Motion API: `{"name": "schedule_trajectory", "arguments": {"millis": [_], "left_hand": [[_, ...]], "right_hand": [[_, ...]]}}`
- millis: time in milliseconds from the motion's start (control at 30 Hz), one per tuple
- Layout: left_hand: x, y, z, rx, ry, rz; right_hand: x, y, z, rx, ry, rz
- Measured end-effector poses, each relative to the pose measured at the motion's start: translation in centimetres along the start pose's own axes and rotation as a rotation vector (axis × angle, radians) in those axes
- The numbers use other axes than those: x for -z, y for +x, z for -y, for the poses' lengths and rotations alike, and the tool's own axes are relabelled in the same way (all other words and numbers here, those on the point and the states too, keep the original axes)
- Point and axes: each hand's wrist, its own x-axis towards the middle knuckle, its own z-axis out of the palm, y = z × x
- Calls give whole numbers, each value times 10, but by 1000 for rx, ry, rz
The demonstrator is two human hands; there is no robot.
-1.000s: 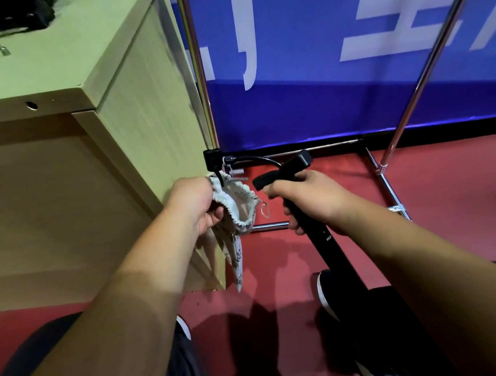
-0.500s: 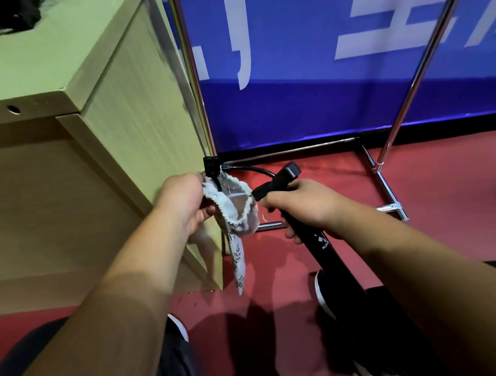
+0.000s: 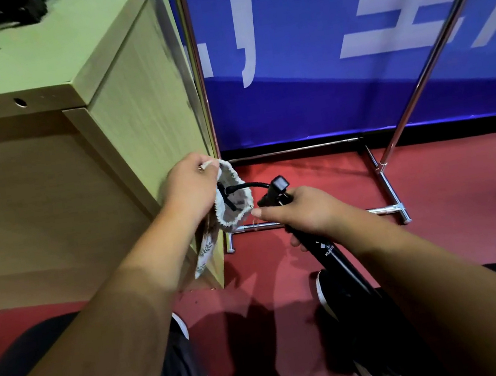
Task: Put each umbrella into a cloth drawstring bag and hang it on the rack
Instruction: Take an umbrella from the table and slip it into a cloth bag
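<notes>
My left hand [image 3: 191, 193] is pinching the rim of a cloth drawstring bag [image 3: 237, 203]. Thumb and fingers are curling on the hem so that the mouth is gaping sideways toward my other hand.

My right hand [image 3: 305, 211] is wrapping round a folded black umbrella [image 3: 333, 249]. Its forefinger is stretching out to the bag's near rim, I judge to help keep it spread. The umbrella is slanting up from my lap, its blunt end sitting just beside the mouth and not yet inside.

A thin black cord [image 3: 249, 185] is curving between that end and the opening. I cannot tell whether it belongs to the umbrella.

The bag is pale and soft, ribbed at the rim and printed with small leaves lower down, where it is hanging limp. The umbrella is a slim, smooth, matte tube with white lettering.

Beyond the hands, the rack [image 3: 378, 209], made of shiny chrome tubes, is standing on a red floor [image 3: 470, 219]. A pale wood-grain bench [image 3: 139, 114] is rising at my left. A blue banner [image 3: 307, 98] with white characters is hanging behind the rack.
</notes>
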Motion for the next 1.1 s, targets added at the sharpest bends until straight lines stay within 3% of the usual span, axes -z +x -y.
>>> {"name": "schedule_trajectory", "arguments": {"millis": [133, 367, 700, 833, 967, 1100], "left_hand": [[-10, -6, -2, -91, -5, 108], [-9, -7, -4, -193, -202, 367], [-2, -29, -14, -395, -44, 502], [-5, -26, -5, -542, 351, 426], [-3, -25, -4, -563, 421, 267], [3, -21, -10, -580, 470, 84]], "right_hand": [[-13, 1, 5, 98, -119, 98], [-22, 10, 10, 112, -371, 58], [-28, 30, 0, 44, -425, 23], [-24, 27, 2, -40, -343, 20], [-19, 27, 10, -19, -152, 67], [-16, 26, 16, -12, 112, 1]]}}
